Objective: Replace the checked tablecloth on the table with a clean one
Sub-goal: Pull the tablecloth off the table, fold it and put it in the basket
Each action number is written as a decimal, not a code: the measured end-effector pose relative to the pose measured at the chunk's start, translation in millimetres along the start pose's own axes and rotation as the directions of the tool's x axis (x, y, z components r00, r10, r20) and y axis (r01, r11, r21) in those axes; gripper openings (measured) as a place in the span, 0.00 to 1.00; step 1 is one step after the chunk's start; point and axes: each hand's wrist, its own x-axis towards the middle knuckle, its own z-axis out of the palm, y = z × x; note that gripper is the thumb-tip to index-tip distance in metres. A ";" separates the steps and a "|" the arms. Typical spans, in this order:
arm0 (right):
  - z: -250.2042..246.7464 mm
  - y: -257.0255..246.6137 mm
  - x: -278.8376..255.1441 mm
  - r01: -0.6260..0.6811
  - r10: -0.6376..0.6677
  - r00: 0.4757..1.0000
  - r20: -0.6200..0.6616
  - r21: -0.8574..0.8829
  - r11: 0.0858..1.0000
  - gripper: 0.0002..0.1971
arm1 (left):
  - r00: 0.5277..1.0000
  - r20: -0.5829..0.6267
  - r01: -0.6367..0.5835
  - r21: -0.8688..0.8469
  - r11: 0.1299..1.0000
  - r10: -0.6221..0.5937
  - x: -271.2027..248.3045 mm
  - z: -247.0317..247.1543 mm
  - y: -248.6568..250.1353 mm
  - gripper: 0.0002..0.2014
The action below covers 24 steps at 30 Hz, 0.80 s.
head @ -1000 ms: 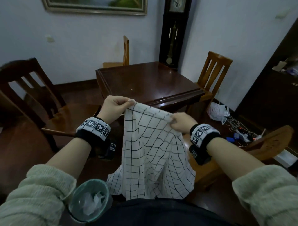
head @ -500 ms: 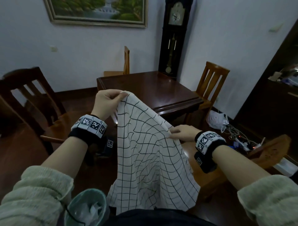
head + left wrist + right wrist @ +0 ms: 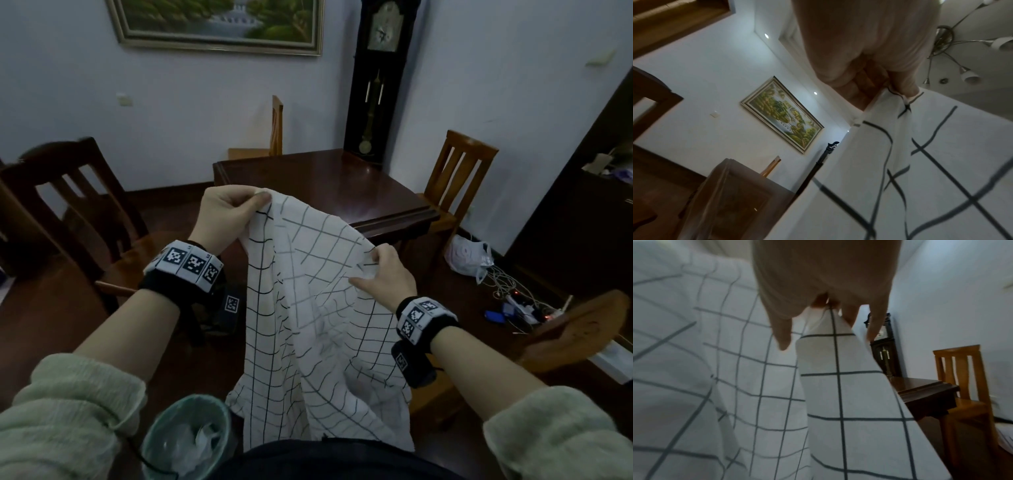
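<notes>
Though blurred, white black-gridded tablecloth (image 3: 322, 308), seemingly creased.

Dark polished wooden table (image 3: 329, 185), wooden chairs (image 3: 459, 171) drawn up beside it.

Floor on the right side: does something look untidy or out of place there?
Yes. A tangle of cables with a power strip lies loose on the floor beside a white plastic bag, right of the table. It looks cluttered and may be easy to trip over.
</notes>
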 end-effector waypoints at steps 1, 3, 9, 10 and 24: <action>3.8 -3.2 -0.5 -0.010 0.010 1.000 -0.009 -0.033 0.999 0.25 | 1.000 0.003 0.000 0.005 1.000 0.000 -0.3 3.0 1.1 0.10; 9.4 -6.8 0.0 -0.062 0.062 0.998 0.002 -0.009 0.998 0.25 | 1.000 -0.001 0.002 0.038 0.999 -0.002 -0.1 8.8 2.3 0.10; 22.6 10.0 -12.3 -0.167 0.173 0.979 0.112 -0.065 0.984 0.30 | 0.992 -0.126 0.020 0.135 0.991 -0.002 3.8 21.9 -0.8 0.05; 25.6 12.1 -14.8 -0.171 0.179 0.976 0.120 -0.075 0.982 0.31 | 0.992 -0.123 0.009 0.149 0.989 0.010 4.2 25.0 -0.3 0.05; 0.3 79.1 -27.8 -0.394 0.459 0.870 0.180 -0.303 0.867 0.11 | 0.973 -0.231 0.114 0.400 0.910 -0.020 28.0 -1.1 -22.0 0.15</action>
